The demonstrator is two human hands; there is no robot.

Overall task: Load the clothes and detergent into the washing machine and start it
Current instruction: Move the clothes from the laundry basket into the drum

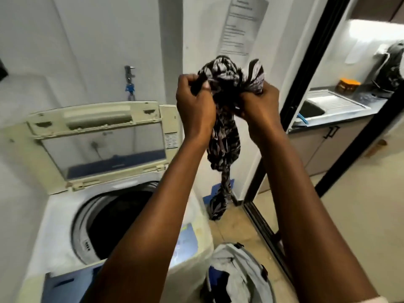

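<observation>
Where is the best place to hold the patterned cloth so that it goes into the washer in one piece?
Probably keep the bunched top, which the left hand and right hand grip already, and gather the hanging tail from below. The cloth is twisted into a long rope that dangles to the right of the washer, so the tail could catch on the rim of the open drum.

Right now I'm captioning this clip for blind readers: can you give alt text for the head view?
Both hands, left hand and right hand, grip a twisted black-and-white garment held up beside an open top-loading washing machine, its lid raised. A laundry basket of clothes sits below.
</observation>
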